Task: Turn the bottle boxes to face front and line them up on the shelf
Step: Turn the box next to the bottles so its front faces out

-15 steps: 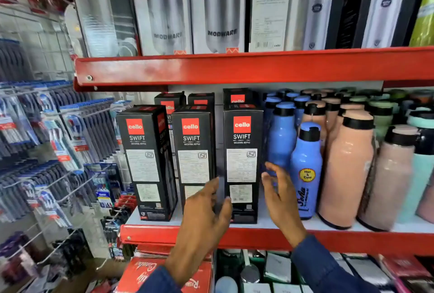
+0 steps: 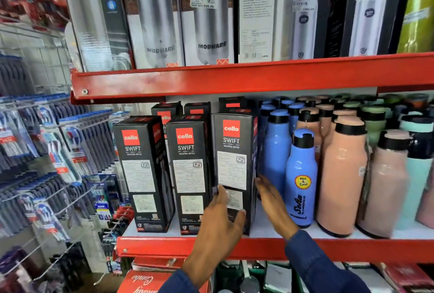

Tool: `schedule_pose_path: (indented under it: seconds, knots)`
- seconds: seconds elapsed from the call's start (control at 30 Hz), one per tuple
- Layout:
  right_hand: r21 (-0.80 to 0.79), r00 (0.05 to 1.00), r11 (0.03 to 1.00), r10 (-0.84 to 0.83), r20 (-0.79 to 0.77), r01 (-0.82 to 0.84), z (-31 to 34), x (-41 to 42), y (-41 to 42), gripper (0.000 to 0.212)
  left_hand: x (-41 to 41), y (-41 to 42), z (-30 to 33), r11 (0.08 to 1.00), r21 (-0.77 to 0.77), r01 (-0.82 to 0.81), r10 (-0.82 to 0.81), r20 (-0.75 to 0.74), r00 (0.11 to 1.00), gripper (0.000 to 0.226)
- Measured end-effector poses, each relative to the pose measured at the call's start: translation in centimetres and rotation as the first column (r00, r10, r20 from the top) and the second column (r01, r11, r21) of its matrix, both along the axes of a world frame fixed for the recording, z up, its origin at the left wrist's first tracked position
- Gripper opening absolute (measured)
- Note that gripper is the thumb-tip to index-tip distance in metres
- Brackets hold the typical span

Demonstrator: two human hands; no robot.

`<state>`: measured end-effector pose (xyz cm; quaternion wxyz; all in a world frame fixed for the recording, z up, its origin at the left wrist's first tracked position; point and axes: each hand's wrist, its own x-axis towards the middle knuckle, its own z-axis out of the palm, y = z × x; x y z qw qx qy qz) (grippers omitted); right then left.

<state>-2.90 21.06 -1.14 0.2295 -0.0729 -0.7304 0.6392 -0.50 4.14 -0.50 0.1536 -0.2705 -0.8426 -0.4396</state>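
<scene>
Three black "cello SWIFT" bottle boxes stand in a front row on the red-edged shelf [image 2: 328,249], labels facing me: the left box [image 2: 138,170], the middle box [image 2: 187,170] and the right box [image 2: 231,166]. More of the same boxes [image 2: 164,114] stand behind them. My left hand [image 2: 220,227] grips the lower front of the right box, thumb on its left edge. My right hand [image 2: 272,205] lies flat against that box's right side, fingers apart. The right box is turned slightly, so its right side shows.
Blue bottles [image 2: 301,175] stand right beside the right box, then peach bottles [image 2: 342,175] and other pastel bottles. The upper red shelf [image 2: 234,79] carries tall steel-bottle boxes. Toothbrush packs [image 2: 47,151] hang on hooks at the left. Red boxes lie below.
My left hand has slid up onto the right box's front. My right hand has closed in against its right side. The box has turned slightly and sits nearer the blue bottles.
</scene>
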Motion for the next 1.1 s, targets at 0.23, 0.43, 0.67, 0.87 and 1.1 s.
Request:
schedule_pose_path:
  seconds: [0.23,0.43,0.67,0.87,1.1]
  knots:
    - [0.066,0.955,0.980,-0.169,-0.243,0.190,-0.1,1.5,0.0,0.030,-1.0,1.1,1.4,1.000,0.030,-0.003,0.002,0.033,0.999,0.082]
    - [0.147,0.924,0.949,-0.223,-0.311,0.278,-1.3,2.7,-0.8,0.025,-3.3,1.4,0.4,0.999,0.050,-0.004,-0.002,0.136,0.991,0.071]
    - [0.185,0.932,0.945,-0.208,-0.297,0.270,-2.8,3.4,-1.3,0.031,-4.2,1.3,-1.9,1.000,-0.024,-0.002,0.006,0.156,0.988,0.059]
    - [0.146,0.925,0.944,-0.245,-0.291,0.296,-3.1,4.1,-1.5,0.032,-3.5,0.4,-1.7,0.998,-0.059,0.018,-0.010,0.139,0.990,0.042]
    - [-0.013,0.787,0.890,-0.409,-0.462,0.455,-1.2,6.3,-4.3,0.033,-1.1,-4.3,0.0,0.998,-0.043,-0.046,0.044,-0.047,0.998,0.028]
